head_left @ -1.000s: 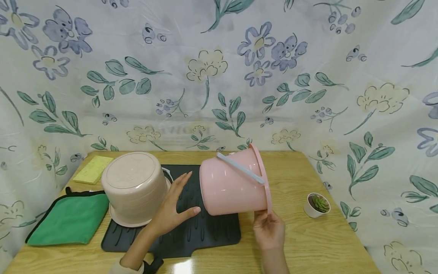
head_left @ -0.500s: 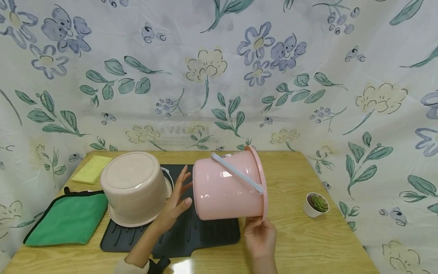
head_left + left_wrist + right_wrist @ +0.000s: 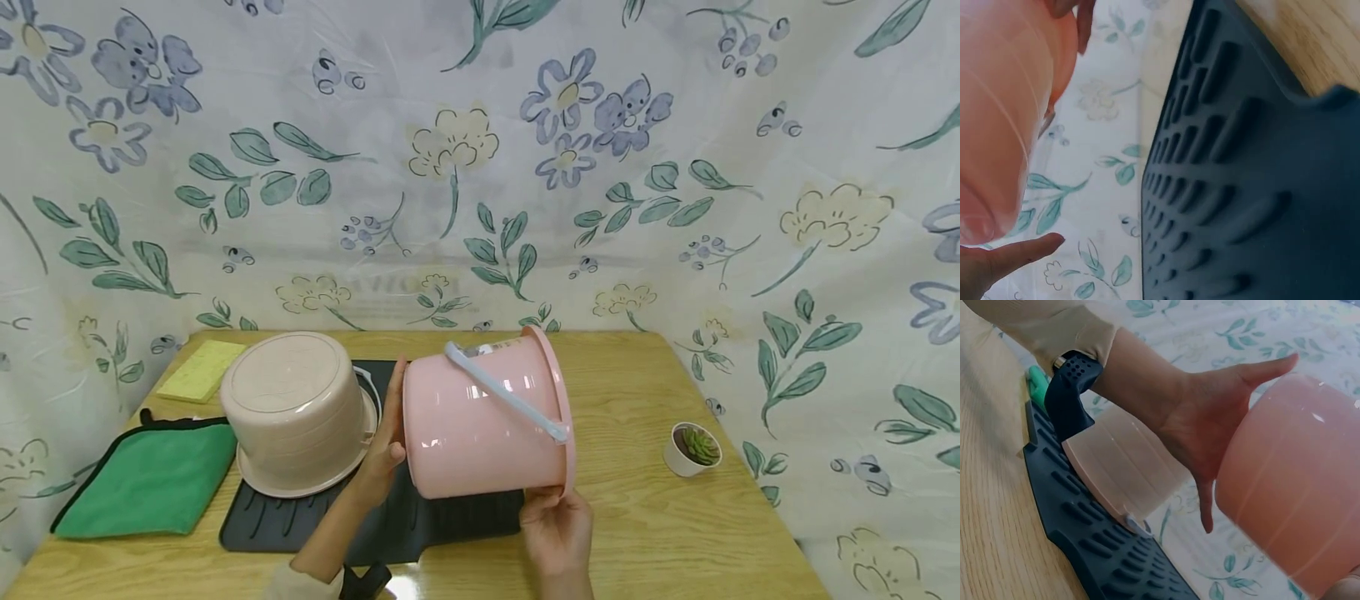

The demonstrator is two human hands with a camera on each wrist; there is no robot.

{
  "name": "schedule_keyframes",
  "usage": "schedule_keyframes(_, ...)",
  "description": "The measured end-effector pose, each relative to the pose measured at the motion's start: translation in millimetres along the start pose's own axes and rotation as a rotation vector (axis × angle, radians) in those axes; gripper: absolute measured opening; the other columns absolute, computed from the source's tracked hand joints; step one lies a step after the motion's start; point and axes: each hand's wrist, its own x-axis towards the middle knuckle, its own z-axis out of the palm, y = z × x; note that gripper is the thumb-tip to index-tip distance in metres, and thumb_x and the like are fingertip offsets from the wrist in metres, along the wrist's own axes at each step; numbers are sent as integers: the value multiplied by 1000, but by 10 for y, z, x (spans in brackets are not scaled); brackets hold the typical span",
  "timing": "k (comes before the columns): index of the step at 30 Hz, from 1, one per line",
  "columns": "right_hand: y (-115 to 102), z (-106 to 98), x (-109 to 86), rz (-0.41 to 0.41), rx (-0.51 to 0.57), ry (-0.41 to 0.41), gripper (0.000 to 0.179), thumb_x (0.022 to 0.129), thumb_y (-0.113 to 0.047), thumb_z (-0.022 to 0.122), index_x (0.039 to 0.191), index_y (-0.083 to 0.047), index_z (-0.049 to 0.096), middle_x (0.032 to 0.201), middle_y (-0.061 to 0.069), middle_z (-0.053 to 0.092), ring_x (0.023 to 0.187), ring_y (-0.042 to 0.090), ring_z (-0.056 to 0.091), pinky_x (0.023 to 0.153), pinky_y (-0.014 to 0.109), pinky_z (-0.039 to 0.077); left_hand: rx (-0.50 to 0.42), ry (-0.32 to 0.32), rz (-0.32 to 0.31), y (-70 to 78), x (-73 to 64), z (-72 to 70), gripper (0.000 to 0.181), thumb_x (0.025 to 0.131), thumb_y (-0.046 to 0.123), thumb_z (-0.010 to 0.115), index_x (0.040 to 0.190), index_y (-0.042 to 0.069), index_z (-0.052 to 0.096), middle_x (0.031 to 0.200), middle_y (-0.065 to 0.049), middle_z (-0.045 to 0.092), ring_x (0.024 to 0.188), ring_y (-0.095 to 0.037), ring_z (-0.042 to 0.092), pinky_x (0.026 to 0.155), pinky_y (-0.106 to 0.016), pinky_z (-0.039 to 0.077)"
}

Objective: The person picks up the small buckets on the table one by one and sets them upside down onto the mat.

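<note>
In the head view a pink bucket [image 3: 480, 425] is held on its side above the dark drying mat [image 3: 465, 521], its mouth toward the right and a pale blue handle [image 3: 506, 390] lying across its wall. My right hand [image 3: 558, 529] grips the rim from below. At the opposite end, the left hand [image 3: 384, 446] has its palm against the bucket's base. Its fingers are straight and spread, as the right wrist view shows of that left hand [image 3: 1210, 425]. Upside down on the mat's left part stands a beige bucket [image 3: 296, 408].
Left of the mat lies a green cloth with black edging [image 3: 150, 479], and behind it a yellow sponge [image 3: 201, 371]. A small potted succulent [image 3: 692, 448] stands on the right of the wooden table [image 3: 652, 533]. Behind everything hangs a floral curtain [image 3: 480, 208].
The pink bucket has moved left and slightly down with the right hand gripping it. My left hand, apart from it before, has come against its base.
</note>
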Motion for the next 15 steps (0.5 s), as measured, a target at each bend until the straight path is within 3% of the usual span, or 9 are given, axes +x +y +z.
schedule_keyframes(4, 34, -11, -16, 6, 15, 11, 21, 91, 12, 41, 94, 6, 61, 89, 19, 65, 81, 27, 68, 75, 23, 57, -9, 16, 19, 39, -3, 37, 101, 89, 73, 46, 160, 28, -10, 166, 0, -15, 151, -20, -2, 102, -79, -1)
schedule_keyframes(11, 68, -28, -35, -9, 12, 30, 23, 91, 13, 39, 95, 6, 61, 89, 18, 64, 80, 26, 68, 74, 23, 57, 38, 10, 29, 60, -4, 28, 102, 89, 76, 43, 160, 25, -8, 167, -4, -7, 148, -17, 13, 102, -77, 14)
schedule_keyframes(15, 69, -55, -44, 8, 0, -4, 24, 92, 12, 40, 98, 6, 63, 91, 17, 65, 82, 25, 68, 75, 22, 56, 50, -4, -10, 93, -4, 10, 109, 85, 78, 48, 160, 24, -8, 166, -5, -2, 144, -17, 20, 101, -69, 26)
